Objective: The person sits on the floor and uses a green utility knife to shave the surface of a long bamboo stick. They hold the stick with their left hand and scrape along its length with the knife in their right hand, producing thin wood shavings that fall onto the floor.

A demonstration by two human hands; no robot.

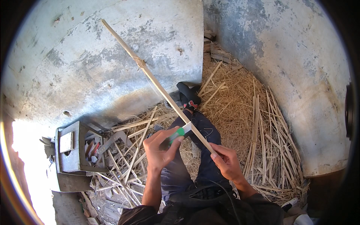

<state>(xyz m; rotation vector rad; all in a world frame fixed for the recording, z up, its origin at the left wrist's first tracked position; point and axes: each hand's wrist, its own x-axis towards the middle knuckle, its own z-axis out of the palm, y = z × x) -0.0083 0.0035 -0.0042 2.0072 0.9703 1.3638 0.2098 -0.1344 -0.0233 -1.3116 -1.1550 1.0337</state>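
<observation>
I seem to be scraping: my right hand (227,162) pinches the bamboo strip (164,92) stretching away beyond it, my left hand (159,149) grasps the green-handled blade (180,132) against it, and the next stroke calls for steady pressure.

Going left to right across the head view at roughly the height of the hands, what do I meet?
Box → left hand → knife blade → right hand → strips by the right wall → right wall.

Long pale stick (165,94), slanting up-left, green-handled knife (180,132), blade at its lower part
</observation>
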